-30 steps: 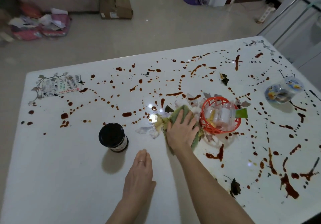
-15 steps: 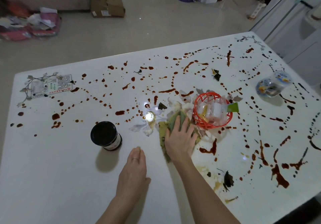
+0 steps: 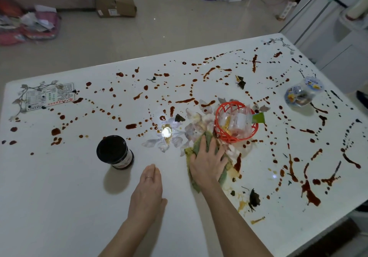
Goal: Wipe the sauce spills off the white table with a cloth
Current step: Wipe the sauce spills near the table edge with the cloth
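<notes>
Nearest the table edge, left hand point(image 3: 148, 189) lies flat on the glossy white table point(image 3: 59, 207), fingers straight, holding nothing; reads as bracing.

Just past it, right hand point(image 3: 207, 163) is spread palm-down with straight fingers, pressing the crumpled green-and-yellow cloth point(image 3: 190, 151) onto the tabletop. No pinch or curl visible. Cloth sits mid-table, and its far edge touches or nearly touches the orange plastic lattice basket point(image 3: 229, 137); can't tell which.

Handling call:
- Cloth looks soft, limp and light, probably damp and loaded with sauce.
- Flat palm pressure over its middle suits wiping. To lift or refold, pinch the bunched yellow edge left of the hand.
- Tabletop looks slick, so the cloth should slide easily and may smear thick blobs rather than pick them up.
- Basket looks light and holds clear packets. It will likely skid if the cloth shoves it.

Left of the cloth, 1 dark jar with a black lid point(image 3: 113, 151) stands upright, apart from both hands. Farther out and right, red-brown sauce spills point(image 3: 309, 194) run in dotted lines and streaks. 1 clear plastic cup point(image 3: 302, 94) sits at far right.
</notes>
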A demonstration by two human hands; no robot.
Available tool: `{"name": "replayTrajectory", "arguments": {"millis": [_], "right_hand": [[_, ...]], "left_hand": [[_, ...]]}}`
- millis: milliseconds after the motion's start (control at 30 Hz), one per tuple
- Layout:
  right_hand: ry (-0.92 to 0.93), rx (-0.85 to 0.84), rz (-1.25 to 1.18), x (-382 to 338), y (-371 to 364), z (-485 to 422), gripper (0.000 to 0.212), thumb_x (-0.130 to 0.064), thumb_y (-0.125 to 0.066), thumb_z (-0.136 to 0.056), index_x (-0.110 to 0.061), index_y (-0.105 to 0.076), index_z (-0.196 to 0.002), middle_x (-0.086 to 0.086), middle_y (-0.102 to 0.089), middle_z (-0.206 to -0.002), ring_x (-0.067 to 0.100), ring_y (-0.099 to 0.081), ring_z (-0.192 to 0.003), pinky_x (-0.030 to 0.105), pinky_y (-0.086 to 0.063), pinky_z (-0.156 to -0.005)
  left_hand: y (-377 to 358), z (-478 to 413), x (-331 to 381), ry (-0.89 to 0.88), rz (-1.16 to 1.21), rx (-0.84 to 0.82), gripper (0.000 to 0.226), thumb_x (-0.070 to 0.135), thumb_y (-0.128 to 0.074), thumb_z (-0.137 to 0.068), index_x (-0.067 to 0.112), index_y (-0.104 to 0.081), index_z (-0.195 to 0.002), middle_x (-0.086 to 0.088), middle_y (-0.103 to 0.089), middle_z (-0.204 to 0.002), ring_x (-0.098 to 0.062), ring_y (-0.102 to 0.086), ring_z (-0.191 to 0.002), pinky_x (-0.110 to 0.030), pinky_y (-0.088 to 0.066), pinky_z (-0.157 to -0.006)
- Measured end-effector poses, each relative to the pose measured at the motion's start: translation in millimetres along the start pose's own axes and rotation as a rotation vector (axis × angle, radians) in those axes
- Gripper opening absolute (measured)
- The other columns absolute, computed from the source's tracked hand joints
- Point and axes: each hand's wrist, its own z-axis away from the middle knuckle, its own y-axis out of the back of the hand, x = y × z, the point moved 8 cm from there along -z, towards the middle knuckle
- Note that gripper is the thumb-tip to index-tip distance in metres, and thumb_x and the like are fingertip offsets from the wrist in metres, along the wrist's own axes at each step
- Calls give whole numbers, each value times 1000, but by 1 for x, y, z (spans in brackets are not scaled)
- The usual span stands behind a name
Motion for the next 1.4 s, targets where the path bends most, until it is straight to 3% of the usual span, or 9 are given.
{"name": "replayTrajectory", "arguments": {"millis": [267,633,700,800,867,967,1167,1300,1400], "right_hand": [[-72,12,3,8,-3,9,70,-52,-28,-100,-18,-4,-158,8,-8,-164,34,-14,-144,43,-28,-106],[61,26,26,-33,8,-40,70,-54,-22,-101,-16,-6,-158,12,-11,-163,36,-18,-143,46,-26,-109],[117,40,28,-32,-4,-12,68,-54,-23,-101,-18,-15,-157,13,-19,-162,36,-24,-141,49,-31,-106],[172,30,-20,-30,-24,38,67,-53,-33,-90,-16,-50,-144,14,-48,-147,37,-46,-124,50,-45,-88],[227,7,-26,-26,-32,53,67,-54,-32,-87,-17,-55,-138,13,-53,-142,36,-50,-116,49,-48,-82],[216,54,-23,-17,-24,36,67,-57,-31,-90,-20,-49,-143,11,-50,-145,34,-49,-118,47,-46,-83],[52,36,-58,-14,-12,-5,71,-55,-32,-98,-24,-12,-158,7,-12,-164,35,-18,-144,47,-26,-105],[100,129,-61,-19,-22,30,67,-59,-35,-92,-25,-40,-150,10,-39,-153,34,-39,-129,47,-36,-94],[150,94,-65,-20,-33,49,66,-60,-33,-88,-29,-48,-144,10,-44,-150,37,-45,-125,50,-40,-90]], "left_hand": [[-2,-1,-1,6,5,8,86,32,-58,-88,4,-2,-146,-10,4,-156,-22,3,-144,-23,-30,-107],[0,2,-1,-26,-1,11,89,34,-61,-87,5,-1,-147,-9,6,-156,-20,4,-144,-22,-27,-108],[-1,1,-2,-20,14,16,88,32,-61,-86,5,-3,-146,-10,5,-156,-21,4,-144,-23,-29,-107],[-1,0,-1,-13,12,15,89,32,-62,-86,4,-3,-146,-11,4,-156,-22,4,-145,-24,-27,-109],[-2,0,-1,-9,9,10,92,32,-64,-85,3,-2,-147,-12,3,-156,-23,3,-145,-25,-26,-110],[-2,0,-1,-6,3,6,91,30,-64,-85,3,-3,-147,-12,3,-156,-23,2,-145,-25,-28,-109],[-1,1,-2,12,29,17,89,27,-64,-84,5,-4,-146,-10,2,-156,-23,1,-144,-28,-31,-107],[-3,2,-4,5,21,34,87,22,-65,-84,4,-7,-146,-13,-1,-156,-24,-1,-144,-29,-29,-109],[-3,2,-3,-2,28,33,88,25,-66,-84,3,-7,-146,-13,0,-156,-24,0,-144,-30,-28,-109]]}}
